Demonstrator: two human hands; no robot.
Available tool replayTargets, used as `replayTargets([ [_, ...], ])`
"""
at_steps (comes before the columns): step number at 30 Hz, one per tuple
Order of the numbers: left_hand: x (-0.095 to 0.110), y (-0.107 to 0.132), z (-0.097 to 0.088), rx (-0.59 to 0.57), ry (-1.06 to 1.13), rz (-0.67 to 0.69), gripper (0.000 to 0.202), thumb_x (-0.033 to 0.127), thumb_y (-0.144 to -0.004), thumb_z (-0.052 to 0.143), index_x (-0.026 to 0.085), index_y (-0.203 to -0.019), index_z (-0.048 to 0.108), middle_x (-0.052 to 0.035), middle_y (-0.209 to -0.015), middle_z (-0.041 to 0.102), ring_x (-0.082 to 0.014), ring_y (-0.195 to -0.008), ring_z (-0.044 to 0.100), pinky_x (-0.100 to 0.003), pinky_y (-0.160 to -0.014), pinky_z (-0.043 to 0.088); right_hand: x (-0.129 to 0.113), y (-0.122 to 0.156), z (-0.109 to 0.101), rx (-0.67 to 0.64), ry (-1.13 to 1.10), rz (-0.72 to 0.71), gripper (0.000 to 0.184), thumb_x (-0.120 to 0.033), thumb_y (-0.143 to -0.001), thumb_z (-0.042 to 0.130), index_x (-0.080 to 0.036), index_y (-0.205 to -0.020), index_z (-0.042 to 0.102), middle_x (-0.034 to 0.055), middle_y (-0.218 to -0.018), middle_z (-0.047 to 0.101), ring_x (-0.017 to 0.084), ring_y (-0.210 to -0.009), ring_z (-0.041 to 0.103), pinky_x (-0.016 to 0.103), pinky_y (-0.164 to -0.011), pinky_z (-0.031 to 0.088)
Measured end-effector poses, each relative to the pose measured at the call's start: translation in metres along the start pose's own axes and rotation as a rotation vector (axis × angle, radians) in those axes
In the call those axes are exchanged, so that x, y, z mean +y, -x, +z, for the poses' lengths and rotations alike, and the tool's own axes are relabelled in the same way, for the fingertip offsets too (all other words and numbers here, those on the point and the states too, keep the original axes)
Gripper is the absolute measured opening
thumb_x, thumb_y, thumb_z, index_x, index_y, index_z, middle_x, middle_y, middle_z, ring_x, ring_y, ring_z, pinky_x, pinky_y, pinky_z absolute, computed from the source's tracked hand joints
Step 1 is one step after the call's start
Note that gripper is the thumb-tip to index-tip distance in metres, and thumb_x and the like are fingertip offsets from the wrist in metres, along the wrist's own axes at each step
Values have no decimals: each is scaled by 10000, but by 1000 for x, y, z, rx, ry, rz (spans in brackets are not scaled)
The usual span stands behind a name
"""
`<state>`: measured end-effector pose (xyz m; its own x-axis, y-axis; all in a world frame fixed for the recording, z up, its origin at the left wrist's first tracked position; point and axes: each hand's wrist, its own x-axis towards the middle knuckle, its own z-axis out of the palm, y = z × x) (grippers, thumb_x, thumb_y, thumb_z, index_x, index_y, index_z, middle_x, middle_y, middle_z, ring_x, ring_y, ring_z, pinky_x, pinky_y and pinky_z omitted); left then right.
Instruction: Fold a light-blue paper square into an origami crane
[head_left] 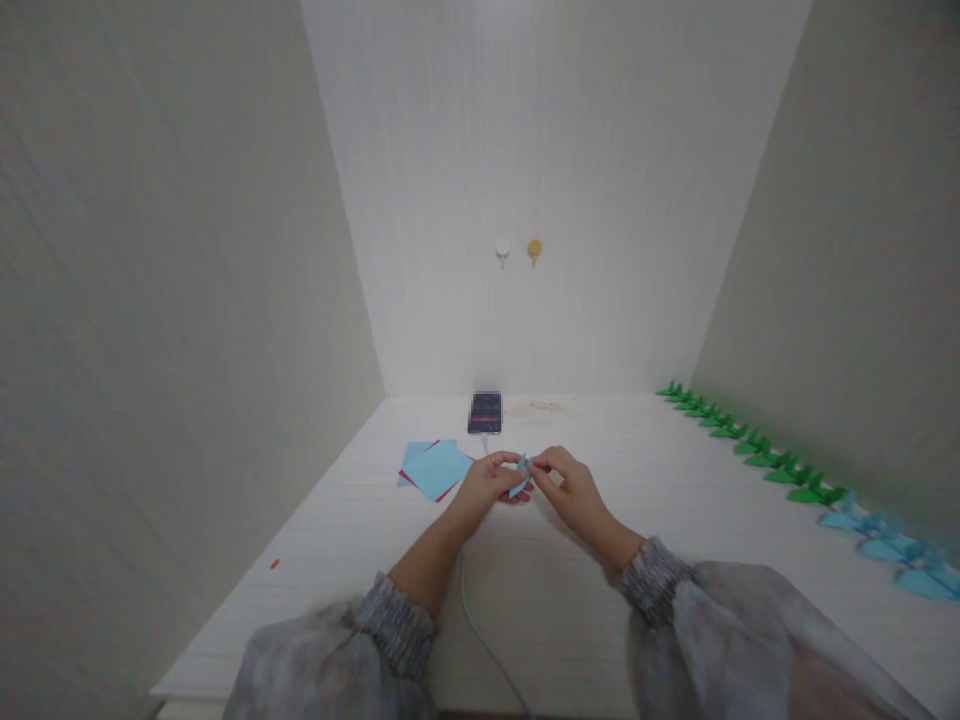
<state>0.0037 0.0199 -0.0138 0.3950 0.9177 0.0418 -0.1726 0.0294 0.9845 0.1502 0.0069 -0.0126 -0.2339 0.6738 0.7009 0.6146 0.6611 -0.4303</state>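
Observation:
A small piece of folded light-blue paper (519,478) is held above the white table, in the middle of the head view. My left hand (491,482) grips it from the left, thumb on top and fingers beneath. At its right upper edge, my right hand (562,478) pinches the paper between thumb and fingertips. The exact folds are too small to make out, and the fingers cover part of them. Just left of my left hand lies a loose stack of square paper sheets (438,470), light blue with dark pink edges showing.
A phone (485,412) lies near the back wall, its pale cable (480,635) running toward me under my wrists. Along the right wall stand folded green paper figures (757,448) and light-blue ones (889,545). A small orange piece (274,564) lies at left. Two hooks (534,248) hang on the wall.

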Motion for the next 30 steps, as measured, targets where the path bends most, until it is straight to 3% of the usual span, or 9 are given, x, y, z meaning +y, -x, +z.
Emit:
replayTargets([
  [5, -7, -2, -5, 22, 44, -17, 367, 321, -528, 660, 130, -818, 542, -15, -641, 588, -90, -536, 525, -245, -562, 420, 2, 1, 1, -15, -55, 16, 105, -197, -737, 473, -181, -655, 537, 10, -621, 511, 135, -638, 465, 253, -606, 373],
  [13, -9, -5, -6, 119, -77, 49, 323, 332, -516, 659, 127, -751, 573, 14, -581, 530, -54, -476, 440, -185, -485, 338, 1, 1, 1, 17, -46, 14, 135, -204, -739, 461, -180, -623, 525, 11, -609, 513, 136, -627, 469, 258, -599, 378],
  [24, -11, -3, -2, -30, -61, 11, 273, 317, -532, 647, 136, -696, 526, 25, -543, 518, -63, -473, 452, -197, -504, 335, -3, 0, -1, 8, -140, 77, 110, -223, -725, 480, -176, -658, 554, 5, -623, 515, 129, -635, 478, 243, -605, 386],
  [30, -10, -2, -2, 8, -108, 67, 283, 301, -499, 668, 131, -694, 553, 23, -544, 519, -69, -491, 452, -198, -510, 326, 0, 2, 3, -24, -234, 130, 117, -237, -717, 490, -168, -662, 566, -5, -595, 519, 114, -591, 480, 222, -566, 386],
])
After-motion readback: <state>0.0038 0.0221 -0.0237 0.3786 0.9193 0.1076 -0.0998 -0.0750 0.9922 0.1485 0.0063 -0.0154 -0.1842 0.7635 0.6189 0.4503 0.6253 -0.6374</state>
